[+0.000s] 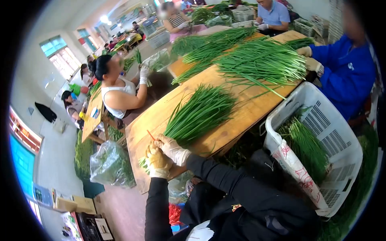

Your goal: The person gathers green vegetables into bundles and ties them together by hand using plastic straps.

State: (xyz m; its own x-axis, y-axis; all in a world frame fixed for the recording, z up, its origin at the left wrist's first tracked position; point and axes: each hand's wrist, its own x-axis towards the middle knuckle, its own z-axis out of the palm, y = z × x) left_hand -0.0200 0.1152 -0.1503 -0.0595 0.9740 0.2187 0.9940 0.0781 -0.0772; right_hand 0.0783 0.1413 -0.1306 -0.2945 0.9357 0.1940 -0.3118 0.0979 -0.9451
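Observation:
A bundle of long green stalks (201,112) lies on the wooden table (138,130), its pale cut ends toward me. Both my hands wear pale gloves and are closed around its near end. My left hand (158,160) is at the cut ends, fingers wrapped round them. Beside it and touching it, my right hand (173,149) presses on the bundle, with fingers bent. A thin red tie (150,135) sticks up between my hands; which fingers pinch it cannot be made out.
A larger pile of stalks (265,62) lies further along the table. At right stands a white crate (333,140) with stalks inside. A person in blue (341,72) sits beyond it; another in white (120,94) sits across. A plastic bag (110,164) stands at left.

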